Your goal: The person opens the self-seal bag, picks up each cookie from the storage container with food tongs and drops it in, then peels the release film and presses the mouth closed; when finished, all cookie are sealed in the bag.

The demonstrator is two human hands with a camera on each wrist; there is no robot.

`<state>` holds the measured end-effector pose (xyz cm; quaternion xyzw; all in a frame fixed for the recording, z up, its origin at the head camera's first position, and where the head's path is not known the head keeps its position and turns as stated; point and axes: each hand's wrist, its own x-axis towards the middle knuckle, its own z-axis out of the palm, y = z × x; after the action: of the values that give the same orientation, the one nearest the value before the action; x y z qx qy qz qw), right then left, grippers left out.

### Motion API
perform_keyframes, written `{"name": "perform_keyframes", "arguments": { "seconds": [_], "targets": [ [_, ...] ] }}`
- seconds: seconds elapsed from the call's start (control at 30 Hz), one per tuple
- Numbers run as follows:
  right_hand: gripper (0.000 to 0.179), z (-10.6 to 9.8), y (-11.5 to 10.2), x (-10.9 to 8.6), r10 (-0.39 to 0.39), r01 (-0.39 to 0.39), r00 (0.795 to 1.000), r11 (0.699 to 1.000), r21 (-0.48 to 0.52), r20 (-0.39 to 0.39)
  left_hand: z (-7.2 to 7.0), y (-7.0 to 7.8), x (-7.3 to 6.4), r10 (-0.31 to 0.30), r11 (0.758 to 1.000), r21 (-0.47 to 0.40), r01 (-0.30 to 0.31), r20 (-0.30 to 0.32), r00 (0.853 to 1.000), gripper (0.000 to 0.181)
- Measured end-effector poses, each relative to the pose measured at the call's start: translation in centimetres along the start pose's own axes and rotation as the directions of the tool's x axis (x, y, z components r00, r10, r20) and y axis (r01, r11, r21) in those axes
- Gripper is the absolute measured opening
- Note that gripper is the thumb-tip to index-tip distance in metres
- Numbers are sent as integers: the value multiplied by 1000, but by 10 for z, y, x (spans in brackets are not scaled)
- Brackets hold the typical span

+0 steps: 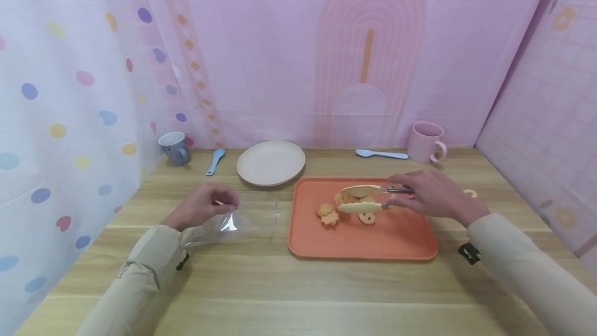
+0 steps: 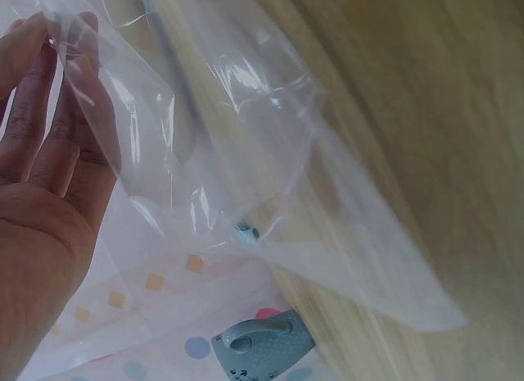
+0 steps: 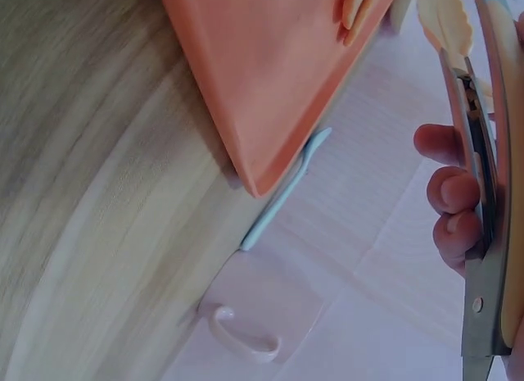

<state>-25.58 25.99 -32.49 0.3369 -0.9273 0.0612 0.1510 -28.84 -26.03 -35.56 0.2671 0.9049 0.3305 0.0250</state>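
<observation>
My left hand (image 1: 207, 204) pinches the edge of a clear plastic bag (image 1: 233, 227), which hangs and spreads over the wood left of the tray; in the left wrist view the bag (image 2: 246, 143) looks thin and transparent. In my right hand (image 1: 431, 193) is a pair of food tongs (image 1: 361, 206) with cream-coloured tips and metal handles, held above the orange tray (image 1: 364, 245). Several cookies lie on the tray, among them a scalloped cookie (image 1: 330, 218) and a round one with holes (image 1: 367, 219). Whether the tongs have a cookie between their tips, I cannot tell.
Behind the bag stand a grey-blue cup (image 1: 175, 148), a blue spoon (image 1: 215, 162) and a cream plate (image 1: 271, 164). A pale blue spoon (image 1: 382, 154) lies behind the tray beside a pink mug (image 1: 425, 143). Curtains hang at the back and both sides.
</observation>
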Motion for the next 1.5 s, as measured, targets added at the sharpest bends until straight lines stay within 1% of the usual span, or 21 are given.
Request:
{"name": "perform_keyframes", "arguments": {
  "seconds": [0.13, 0.3, 0.43, 0.5, 0.7, 0.9, 1.07, 1.2, 1.3, 1.37, 1.5],
  "targets": [
    [44, 2, 0, 1, 8, -8, 999, 1000, -17, 46, 1, 1, 0, 11, 1000, 15, -11, -6, 1000, 10],
    [40, 3, 5, -1, 18, -18, 998, 1000, 4, 66, 2, 3, -1, 19, 1000, 11, -18, -2, 1000, 10],
    [46, 0, 5, -3, 4, -2, 997, 1000, -29, 71, 0, 4, -1, 8, 1000, 9, -8, 2, 1000, 10],
    [45, -2, 5, -3, -13, 16, 997, 999, -39, 74, 0, 3, -2, 10, 1000, 9, -10, 4, 1000, 10],
    [34, -8, 3, 1, -56, 59, 997, 998, -39, 54, -1, 4, -2, -7, 1000, 2, 7, 2, 1000, 11],
    [36, -11, -6, 5, -58, 58, 998, 997, -43, -1, -1, 5, 0, -7, 1000, 20, 7, 6, 1000, 10],
    [41, -10, -25, 24, -87, 87, 996, 996, -12, -18, -1, 9, 0, -2, 1000, 4, 2, -8, 1000, 9],
    [44, -3, -42, 46, -128, 128, 992, 992, 17, -22, -1, 12, 1, 6, 1000, -18, -7, -16, 1000, 7],
    [43, 4, -54, 63, -166, 166, 986, 986, 29, -24, 1, 13, 2, -2, 1000, -26, 1, -21, 1000, 7],
    [43, 10, -62, 73, -179, 180, 984, 983, 32, -12, 2, 13, 3, -5, 1000, -29, 5, -24, 1000, 7],
    [42, 19, -76, 89, -175, 174, 984, 984, 34, 16, 4, 17, 6, -9, 998, -55, 7, -32, 999, 7]
  ]
}}
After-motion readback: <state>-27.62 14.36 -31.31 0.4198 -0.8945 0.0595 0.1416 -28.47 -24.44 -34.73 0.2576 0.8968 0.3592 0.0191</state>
